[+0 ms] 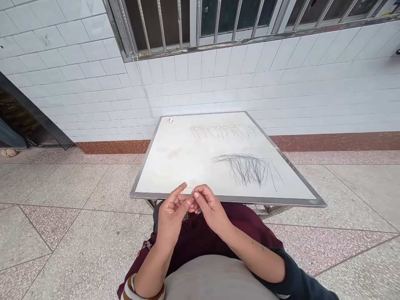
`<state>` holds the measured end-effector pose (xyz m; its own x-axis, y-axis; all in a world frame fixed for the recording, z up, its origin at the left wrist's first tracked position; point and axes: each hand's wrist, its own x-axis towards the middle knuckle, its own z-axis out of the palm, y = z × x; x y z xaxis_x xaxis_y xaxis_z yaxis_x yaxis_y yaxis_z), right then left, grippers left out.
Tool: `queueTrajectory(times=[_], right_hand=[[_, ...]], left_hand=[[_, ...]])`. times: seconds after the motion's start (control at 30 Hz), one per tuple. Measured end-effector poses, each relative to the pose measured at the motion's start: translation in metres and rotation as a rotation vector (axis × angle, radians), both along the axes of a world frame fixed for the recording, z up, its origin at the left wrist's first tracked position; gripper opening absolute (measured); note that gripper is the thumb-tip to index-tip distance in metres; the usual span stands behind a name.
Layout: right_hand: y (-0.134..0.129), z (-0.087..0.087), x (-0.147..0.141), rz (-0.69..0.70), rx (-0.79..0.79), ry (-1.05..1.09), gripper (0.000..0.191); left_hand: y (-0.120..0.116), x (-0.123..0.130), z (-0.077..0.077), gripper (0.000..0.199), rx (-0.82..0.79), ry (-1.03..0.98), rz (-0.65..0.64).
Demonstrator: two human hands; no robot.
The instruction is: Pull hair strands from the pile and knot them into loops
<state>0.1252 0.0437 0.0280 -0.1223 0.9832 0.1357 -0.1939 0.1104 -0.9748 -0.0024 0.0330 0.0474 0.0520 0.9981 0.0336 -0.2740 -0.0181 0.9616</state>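
Over the table's near edge, my left hand [175,208] and my right hand [210,206] meet, both closed on one thin wire [189,188]. A small arc of it rises between the fingertips; the rest is hidden by my fingers. My left index finger sticks up, while the thumb and other fingers pinch. My right thumb and index finger press together. Beyond my right hand lies a loose pile of thin dark wires [248,168] on the white table [175,166]. Farther back, several wires with looped ends [215,131] lie in a row.
A small red and white object [170,120] sits at the table's far left corner. The table has a grey metal rim and stands against a white tiled wall [200,91]. Above it is a barred window [218,21]. Speckled stone floor [103,241] surrounds the table.
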Motion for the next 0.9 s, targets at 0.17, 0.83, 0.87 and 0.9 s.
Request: queueTrajectory(times=[0.17,0.83,0.87,0.9], right_hand=[[0.0,0.002,0.0,0.054,-0.045,0.103,0.026],[0.002,0.004,0.009,0.02,-0.048,0.025,0.027],[0.002,0.003,0.01,0.018,-0.046,0.012,0.027],[0.002,0.003,0.012,0.014,-0.039,0.0,0.027]], left_hand=[[0.0,-0.002,-0.006,0.041,-0.047,-0.076,0.042],[-0.006,0.003,0.0,0.051,0.014,-0.021,-0.119],[-0.007,0.003,-0.001,0.051,0.004,-0.036,-0.131],[-0.007,0.003,-0.001,0.052,-0.007,-0.053,-0.141]])
